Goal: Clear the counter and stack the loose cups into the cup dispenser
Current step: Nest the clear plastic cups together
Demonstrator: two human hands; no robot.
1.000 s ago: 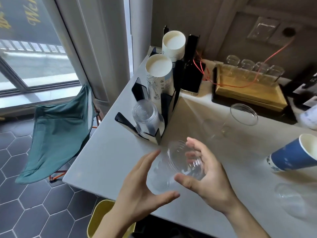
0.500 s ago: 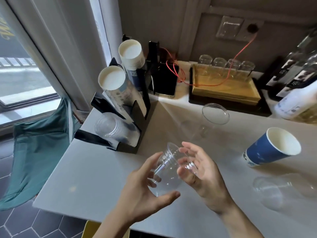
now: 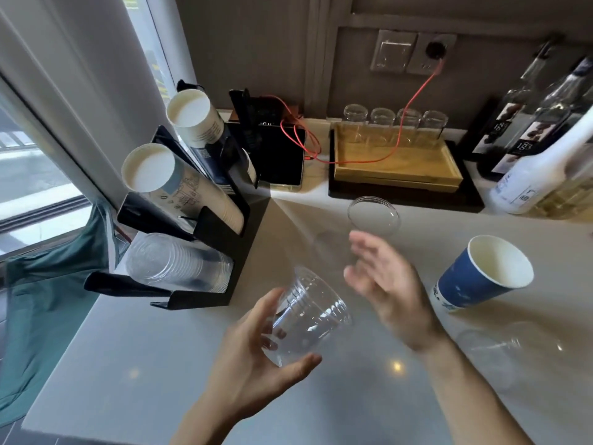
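The clear plastic cup (image 3: pixel 309 317) sits in the left hand (image 3: pixel 256 358), tilted with its base toward the cup dispenser (image 3: pixel 221 239) and its open mouth toward the person. That grip is clamped on it: thumb under the lower wall, fingers curled around the far side, so the cup hangs above the desk (image 3: pixel 134 364) and touches nothing else. The right hand (image 3: pixel 390 290) is just beside the cup and clear of it, fingers spread apart and blurred, holding nothing.

Half a second ago both hands cradled this cup; the right one has since let go and swung off to the right (the left alone carries it now). The view has also shifted rightward, bringing the bottles (image 3: pixel 529 139) at the back right into sight.

In the dispenser's lowest slot a stack of clear cups (image 3: pixel 173 261) lies on its side, with two stacks of paper cups (image 3: pixel 179 184) in the slots above. Loose on the desk are a blue paper cup (image 3: pixel 478 274) tipped on its side, a clear cup (image 3: pixel 373 216) beyond the right hand, and another clear cup (image 3: pixel 500 348) lying near the right forearm.
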